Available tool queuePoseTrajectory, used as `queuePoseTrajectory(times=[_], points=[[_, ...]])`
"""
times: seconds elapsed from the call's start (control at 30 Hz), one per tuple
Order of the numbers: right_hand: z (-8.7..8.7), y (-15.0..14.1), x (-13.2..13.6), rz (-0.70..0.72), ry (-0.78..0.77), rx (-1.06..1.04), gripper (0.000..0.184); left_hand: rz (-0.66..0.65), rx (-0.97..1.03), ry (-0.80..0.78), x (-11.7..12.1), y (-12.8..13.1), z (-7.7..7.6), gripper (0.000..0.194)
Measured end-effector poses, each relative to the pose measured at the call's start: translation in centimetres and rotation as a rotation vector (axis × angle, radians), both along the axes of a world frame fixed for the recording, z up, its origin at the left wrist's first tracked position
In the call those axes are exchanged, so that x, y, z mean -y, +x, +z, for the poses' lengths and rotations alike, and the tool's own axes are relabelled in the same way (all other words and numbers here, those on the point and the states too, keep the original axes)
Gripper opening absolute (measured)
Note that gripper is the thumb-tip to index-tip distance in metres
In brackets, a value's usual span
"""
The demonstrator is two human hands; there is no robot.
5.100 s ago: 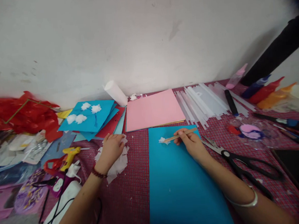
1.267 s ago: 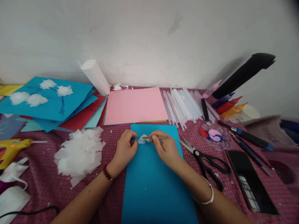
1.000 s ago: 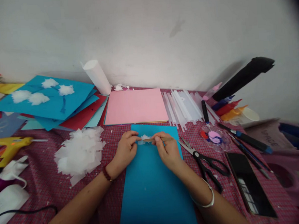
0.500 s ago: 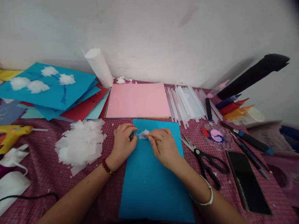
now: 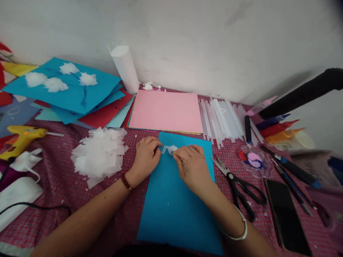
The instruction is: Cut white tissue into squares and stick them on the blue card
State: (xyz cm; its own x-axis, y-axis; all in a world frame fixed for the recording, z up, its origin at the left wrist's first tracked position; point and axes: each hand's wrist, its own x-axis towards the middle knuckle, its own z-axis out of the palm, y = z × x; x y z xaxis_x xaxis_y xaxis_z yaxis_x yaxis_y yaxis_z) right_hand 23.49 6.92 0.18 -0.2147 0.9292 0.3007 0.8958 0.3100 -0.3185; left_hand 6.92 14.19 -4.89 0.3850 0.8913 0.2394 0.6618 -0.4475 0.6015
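Note:
A sheet of blue paper (image 5: 171, 207) lies upright in front of me, with a small crumpled piece of white tissue paper (image 5: 171, 149) near its top. My right hand (image 5: 193, 168) is closed in a pinch at the near edge of this tissue; its fingertips are partly hidden from view. At the sheet's upper left edge rests my left hand (image 5: 146, 157), fingers bent, with a gap between thumb and forefinger beside the tissue. To the left of that hand is a loose heap of cut white tissue squares (image 5: 99, 155).
Scissors (image 5: 237, 186) and a phone (image 5: 286, 216) lie at right, near a paint palette (image 5: 254, 160). Behind are pink paper (image 5: 164, 111) and translucent glue sticks (image 5: 222, 119). A yellow glue gun (image 5: 24, 139) and blue cards with white tufts (image 5: 78, 96) are at left.
The view has shifted, so the whole scene sits slightly further right. My right hand still pinches at the tissue, its fingers a little more drawn together. My left hand stays by the sheet's edge.

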Motion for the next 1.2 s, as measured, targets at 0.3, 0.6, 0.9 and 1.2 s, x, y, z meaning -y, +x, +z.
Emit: queuePoseTrajectory(times=[0.3,0.6,0.9,1.2], points=[[0.1,0.2,0.0,-0.011,-0.003,-0.021,0.022,0.001,-0.014,0.018,0.2,0.1,-0.1,0.018],[0.0,0.4,0.0,-0.037,-0.023,-0.069,0.022,-0.072,0.058,0.037,0.4,0.8,0.5,0.012],[0.0,1.0,-0.5,-0.067,-0.062,-0.127,0.024,0.048,0.230,0.103,-0.8,0.4,0.1,0.009],[0.1,1.6,-0.4,-0.102,-0.003,-0.304,0.024,-0.235,-0.081,0.301,1.5,1.1,1.2,0.015]])
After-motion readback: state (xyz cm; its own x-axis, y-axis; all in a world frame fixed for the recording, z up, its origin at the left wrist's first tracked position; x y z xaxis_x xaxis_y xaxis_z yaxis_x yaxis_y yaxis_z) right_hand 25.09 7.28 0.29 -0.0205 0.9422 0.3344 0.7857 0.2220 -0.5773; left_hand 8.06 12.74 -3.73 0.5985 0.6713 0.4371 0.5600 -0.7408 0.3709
